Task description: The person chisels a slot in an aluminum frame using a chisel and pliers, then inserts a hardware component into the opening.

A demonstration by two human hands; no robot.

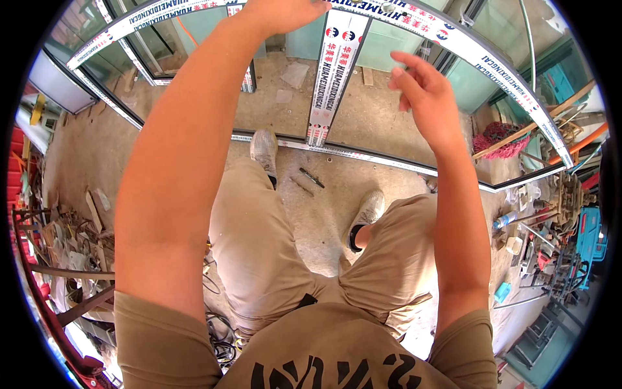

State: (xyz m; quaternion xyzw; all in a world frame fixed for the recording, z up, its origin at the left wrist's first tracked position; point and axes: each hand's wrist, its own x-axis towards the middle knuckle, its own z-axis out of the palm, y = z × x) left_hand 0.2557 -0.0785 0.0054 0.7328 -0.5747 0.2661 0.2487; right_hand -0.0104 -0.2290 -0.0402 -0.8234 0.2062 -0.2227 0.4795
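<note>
A large metal window frame (518,91), its bars covered with white printed protective film, stands upright in front of me. A filmed upright bar (337,74) joins its top and bottom rails. My left hand (288,14) is at the top rail, just left of where that bar meets it. The picture's upper edge cuts this hand off, so its grip does not show. To the right of the upright bar, my right hand (424,94) hangs in the air with bent fingers apart and nothing in them. A black pen-like tool (311,177) lies on the floor between my feet.
Glass panels and another filmed frame (142,61) stand behind. Scrap wood and debris (78,233) lie at the left, with coiled cables (220,334) near my left leg. Tools, a blue case (588,240) and a pink mesh bundle (499,139) crowd the right.
</note>
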